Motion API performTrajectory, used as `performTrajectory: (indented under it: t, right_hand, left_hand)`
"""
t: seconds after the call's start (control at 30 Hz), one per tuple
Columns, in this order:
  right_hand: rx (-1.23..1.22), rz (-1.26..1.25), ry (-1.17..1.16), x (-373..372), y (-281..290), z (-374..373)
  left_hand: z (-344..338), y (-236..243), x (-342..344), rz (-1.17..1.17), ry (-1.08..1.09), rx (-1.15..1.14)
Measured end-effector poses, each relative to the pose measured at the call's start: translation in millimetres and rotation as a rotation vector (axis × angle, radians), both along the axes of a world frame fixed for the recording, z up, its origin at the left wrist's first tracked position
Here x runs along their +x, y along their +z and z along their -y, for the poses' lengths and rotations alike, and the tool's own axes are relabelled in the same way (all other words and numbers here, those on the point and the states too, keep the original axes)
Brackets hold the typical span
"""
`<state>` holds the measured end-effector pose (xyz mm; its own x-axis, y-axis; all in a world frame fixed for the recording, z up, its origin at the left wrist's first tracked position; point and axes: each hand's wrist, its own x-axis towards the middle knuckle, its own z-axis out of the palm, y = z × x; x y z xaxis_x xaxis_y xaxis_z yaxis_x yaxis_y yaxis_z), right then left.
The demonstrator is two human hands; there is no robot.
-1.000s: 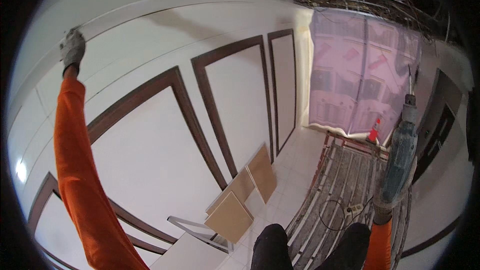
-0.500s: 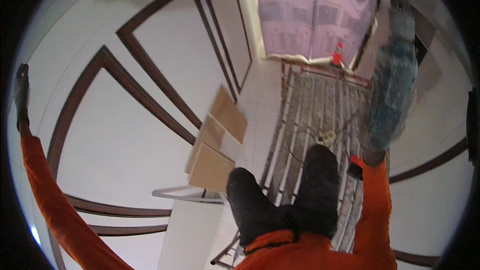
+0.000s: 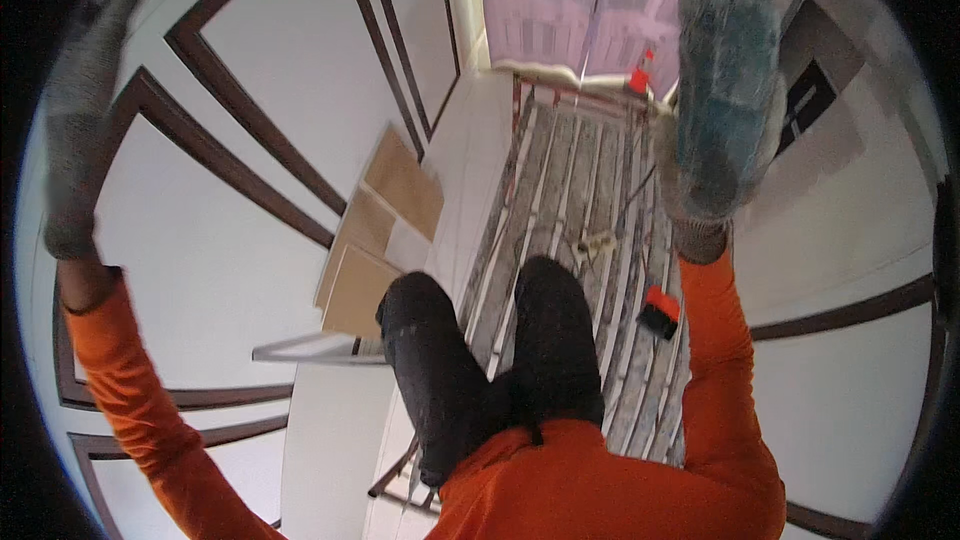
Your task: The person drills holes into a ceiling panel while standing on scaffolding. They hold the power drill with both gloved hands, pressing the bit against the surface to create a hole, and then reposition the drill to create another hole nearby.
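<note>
In my gloved right hand (image 3: 676, 175) is a dusty teal power drill (image 3: 728, 70), held up at the upper right with its narrower front end pointing away from me. The glove wraps round its rear part. My left hand (image 3: 82, 130), in a grey glove, is raised at the far left in front of the white panelled wall (image 3: 220, 280). Its fingers are blurred near the picture's rim, so whether they hold or touch anything is unclear. Both arms wear orange sleeves.
Below me is a dusty slatted scaffold platform (image 3: 560, 170). On it lie a red and black object (image 3: 659, 312) and a pale power strip (image 3: 598, 243) with a cable. Brown boards (image 3: 365, 290) lean at the left. Pinkish plastic sheeting (image 3: 570, 0) hangs at the far end.
My left hand has come closer and larger in view, off its spot far out by the wall. The drill has shifted left and up in view, and the whole scene has shifted left.
</note>
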<state>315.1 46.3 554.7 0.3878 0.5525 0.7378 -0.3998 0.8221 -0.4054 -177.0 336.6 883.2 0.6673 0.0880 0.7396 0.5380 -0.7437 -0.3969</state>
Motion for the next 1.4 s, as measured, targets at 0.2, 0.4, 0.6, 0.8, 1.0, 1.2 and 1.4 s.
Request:
performTrajectory:
  t: [0.2, 0.4, 0.6, 0.8, 1.0, 1.2, 1.4]
  right_hand:
    - [0.127, -0.078, -0.181, -46, 52, -71]
    - [-0.119, 0.401, -1.137, -94, 179, -82]
    - [-0.008, 0.726, -1.781, -106, 248, -109]
    - [0.132, 0.83, -1.821, -126, 308, -131]
    - [0.079, 0.882, -1.901, -165, 362, -141]
    - [0.16, 0.914, -2.05, -157, 405, -172]
    - [-0.002, 0.922, -2.194, -130, 430, -181]
  left_hand:
    - [86, -80, 95, 0.28, -0.416, -0.497]
    - [92, -59, 110, 0.298, -0.673, -0.557]
    - [71, -40, 123, 0.37, -0.796, -0.685]
    - [61, -9, 147, 0.481, -0.928, -0.647]
    - [32, 26, 186, 0.596, -0.879, -0.436]
    - [42, 40, 202, 0.669, -1.261, -0.659]
    - [54, -66, 174, 0.58, -1.19, -0.759]
